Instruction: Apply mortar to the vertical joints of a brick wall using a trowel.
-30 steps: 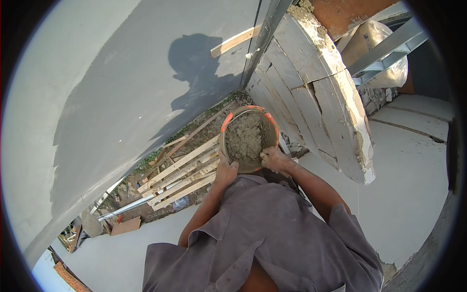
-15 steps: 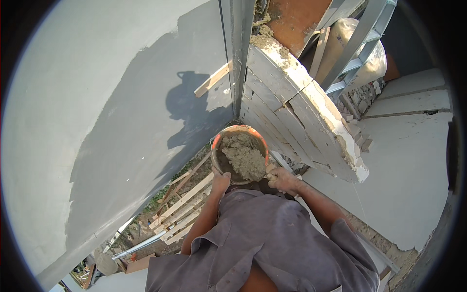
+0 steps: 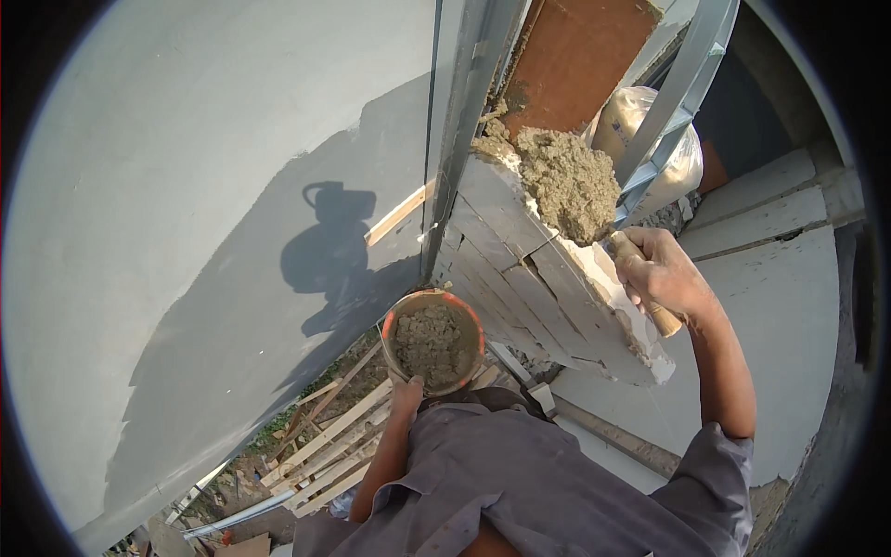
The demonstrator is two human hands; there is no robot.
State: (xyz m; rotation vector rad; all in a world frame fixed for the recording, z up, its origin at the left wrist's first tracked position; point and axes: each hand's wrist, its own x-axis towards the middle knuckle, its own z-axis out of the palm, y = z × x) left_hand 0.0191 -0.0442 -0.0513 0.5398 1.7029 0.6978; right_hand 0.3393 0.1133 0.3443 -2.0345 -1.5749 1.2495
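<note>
My right hand (image 3: 666,269) is closed around the wooden handle of a trowel (image 3: 665,320). A big heap of wet mortar (image 3: 568,186) covers its blade, which is hidden beneath, over the rough top of a low block wall (image 3: 599,269). Whether the blade touches the wall I cannot tell. Close to my body, my left hand (image 3: 406,394) grips the near rim of an orange-edged bucket (image 3: 464,307). More grey mortar (image 3: 429,343) lies inside the bucket.
A grey, partly darker-coated wall (image 3: 213,278) rises at the left, with a wooden strip (image 3: 397,213) against it. Beyond the block wall are a reddish-brown board (image 3: 580,60), a metal ladder (image 3: 673,121) and a plastic-wrapped sack (image 3: 685,167). Wooden slats (image 3: 348,436) lie below left.
My right hand has moved from beside the bucket up and right to the wall top, carrying mortar on the trowel. The bucket holds less mortar; my left hand still grips it.
</note>
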